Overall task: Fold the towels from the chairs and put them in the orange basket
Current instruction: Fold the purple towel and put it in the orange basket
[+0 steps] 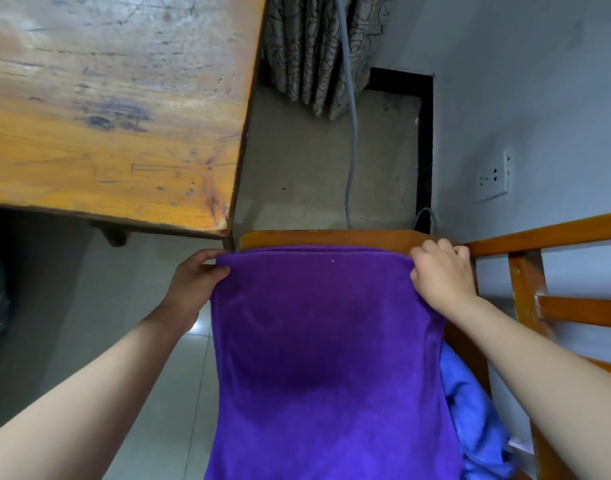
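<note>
At frame centre the left hand and right hand are pinching the purple towel's top corners on the chair, folding apparently not begun, a blue towel waiting, basket unseen.

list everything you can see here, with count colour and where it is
purple towel: one, purple, hanging at the chair's top rail, centre
blue towel: one, blue, bunched behind the purple towel's right edge
chair: one, orange-brown wood, top rail showing above the purple towel
wooden frame: one, orange-brown, right edge, maybe another chair
table: one, worn wood, upper left
curtain: one, grey patterned, top centre
cable: one, grey, hanging down past the curtain
wall socket: one, white, right wall
left hand: one, grip on the purple towel's top left corner
right hand: one, grip on its top right corner
</note>
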`<act>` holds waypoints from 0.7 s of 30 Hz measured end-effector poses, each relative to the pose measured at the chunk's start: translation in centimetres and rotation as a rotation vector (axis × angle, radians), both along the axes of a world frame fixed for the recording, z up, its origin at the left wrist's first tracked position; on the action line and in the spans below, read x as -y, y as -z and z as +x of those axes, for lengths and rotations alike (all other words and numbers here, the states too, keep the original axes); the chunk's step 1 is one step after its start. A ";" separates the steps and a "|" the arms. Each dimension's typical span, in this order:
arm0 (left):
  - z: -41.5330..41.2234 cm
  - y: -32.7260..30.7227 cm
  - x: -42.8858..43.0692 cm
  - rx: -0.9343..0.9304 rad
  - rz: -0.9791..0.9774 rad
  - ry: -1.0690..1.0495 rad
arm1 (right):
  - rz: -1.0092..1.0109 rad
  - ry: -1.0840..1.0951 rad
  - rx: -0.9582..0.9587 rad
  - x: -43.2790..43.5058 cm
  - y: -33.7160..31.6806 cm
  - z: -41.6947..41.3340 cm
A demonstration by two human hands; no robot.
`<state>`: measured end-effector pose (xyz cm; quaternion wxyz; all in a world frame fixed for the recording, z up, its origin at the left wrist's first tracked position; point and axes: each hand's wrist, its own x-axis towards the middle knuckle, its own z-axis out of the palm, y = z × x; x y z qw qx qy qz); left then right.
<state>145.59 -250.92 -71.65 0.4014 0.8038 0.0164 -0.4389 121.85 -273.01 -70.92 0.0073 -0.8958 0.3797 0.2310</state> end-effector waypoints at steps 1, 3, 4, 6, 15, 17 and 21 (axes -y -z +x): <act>-0.1 -0.5 -0.3 0.017 -0.018 0.026 | 0.018 -0.003 -0.022 -0.1 -0.3 0.0; -0.3 -1.5 -0.9 0.068 -0.053 0.068 | 0.058 0.014 -0.063 -0.5 -1.1 -0.3; -0.4 -1.9 -1.1 0.116 -0.052 0.092 | 0.078 0.031 -0.063 -0.6 -1.4 -0.6; -0.7 -2.9 -1.6 0.230 -0.022 0.138 | 0.122 0.094 0.003 -0.5 -1.9 -1.3; -3.0 -13.5 -7.3 0.486 -0.175 0.209 | 0.359 0.503 0.683 -1.0 -14.4 -3.5; -3.3 -17.4 -7.4 0.476 -0.305 0.150 | 0.352 0.516 0.853 -1.4 -19.2 -4.0; -3.6 -25.8 -7.7 0.404 -0.654 0.088 | 0.476 0.561 1.211 -2.5 -28.0 -5.8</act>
